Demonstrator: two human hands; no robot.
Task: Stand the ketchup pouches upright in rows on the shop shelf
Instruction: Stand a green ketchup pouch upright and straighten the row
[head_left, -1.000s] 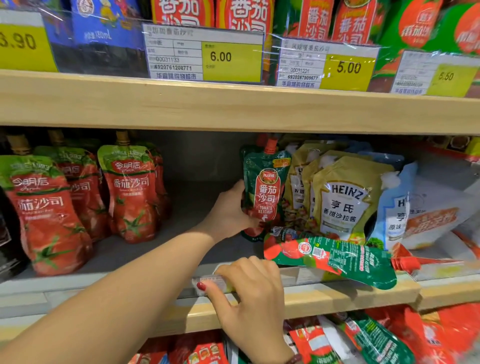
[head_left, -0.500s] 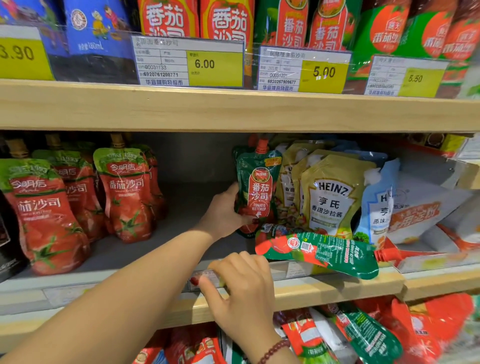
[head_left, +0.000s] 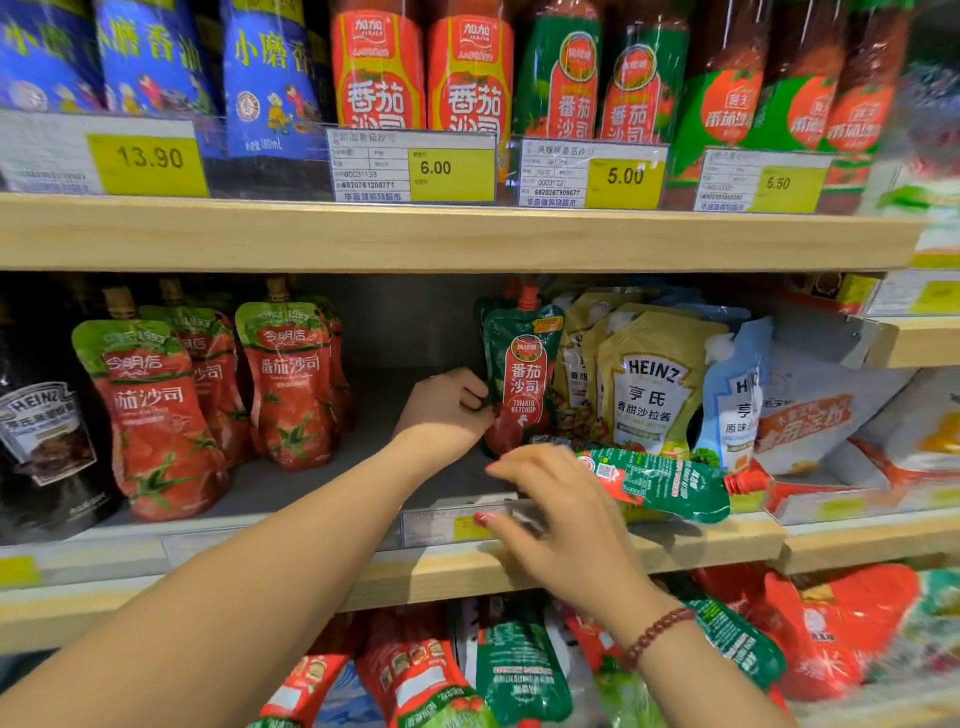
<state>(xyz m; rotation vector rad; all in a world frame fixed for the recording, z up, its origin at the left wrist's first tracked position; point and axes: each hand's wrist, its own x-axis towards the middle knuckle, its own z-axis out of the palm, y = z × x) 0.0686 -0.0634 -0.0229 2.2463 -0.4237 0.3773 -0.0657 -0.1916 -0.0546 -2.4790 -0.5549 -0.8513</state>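
Shelf (head_left: 311, 488): lying pouch (head_left: 665, 483) at three o'clock of my right hand (head_left: 563, 512), fingers released.
Left hand (head_left: 447, 413): fingers pinch upright pouch (head_left: 522, 374).

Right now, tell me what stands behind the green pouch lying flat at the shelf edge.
Behind the lying pouch stand an upright green ketchup pouch, pinched by the left hand, a yellow Heinz pouch and a blue pouch. Their bases are partly hidden by it.

Your left hand (head_left: 447, 410) pinches the left edge of an upright green ketchup pouch (head_left: 522, 374) on the middle shelf (head_left: 311, 488), beside yellow Heinz pouches (head_left: 649, 384). Your right hand (head_left: 561, 514), fingers spread, is at the left end of a second green pouch (head_left: 665, 483) lying flat along the near edge.
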